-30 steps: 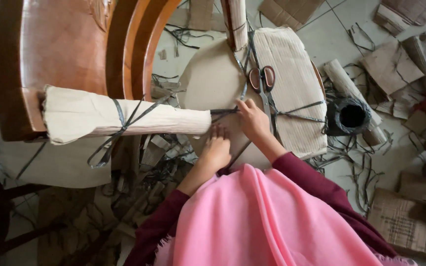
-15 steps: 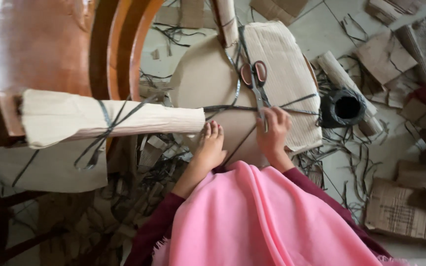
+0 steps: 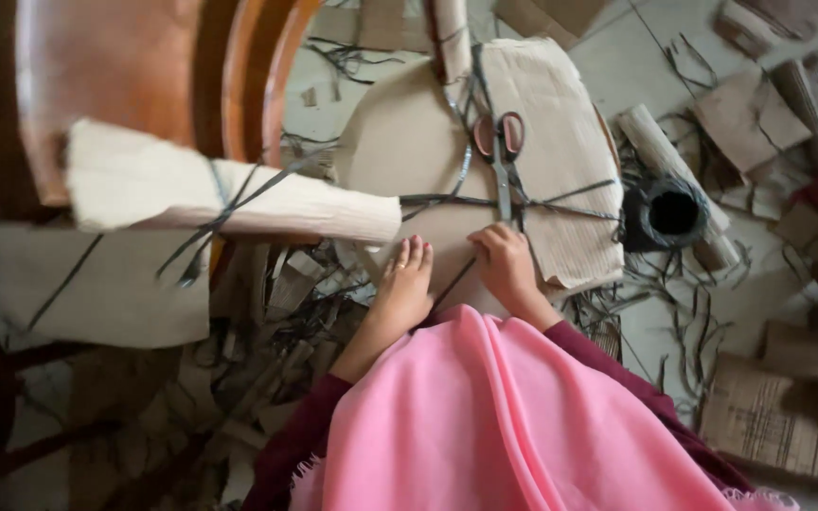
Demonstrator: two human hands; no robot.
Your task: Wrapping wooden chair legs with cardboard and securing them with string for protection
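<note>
**Hands at the strapped cardboard bundle**

My left hand (image 3: pixel 402 289) lay flat, fingers straight and close together, palm down on the cardboard-wrapped bundle (image 3: pixel 409 151). It gripped nothing; its fingertips pointed toward the end of the paper-wrapped chair leg (image 3: pixel 239 194), just short of it.

My right hand (image 3: pixel 506 267) rested on the same bundle with its fingers curled under. It sat on the dark strapping (image 3: pixel 560 201) where the bands crossed, but I could not tell whether the fingers had actually closed round a band.

The bundle lay on the floor (image 3: pixel 684 326) directly ahead of me, a rounded piece with a sheet of corrugated card over its right half. Dark bands ran across it and lengthwise. A pair of scissors (image 3: pixel 500 156) with reddish handles lay on top, just beyond my right hand, blades pointing toward it and not touching it.

A black spool of strapping (image 3: pixel 672 214) stood on the floor just right of the bundle, beside a rolled card tube (image 3: pixel 650 142). The wrapped leg, tied with crossing bands, jutted from a varnished wooden chair (image 3: pixel 115 85) at the left. Offcuts of card and strap littered the floor all around. My pink shawl (image 3: pixel 504 426) filled the near edge of view.
</note>
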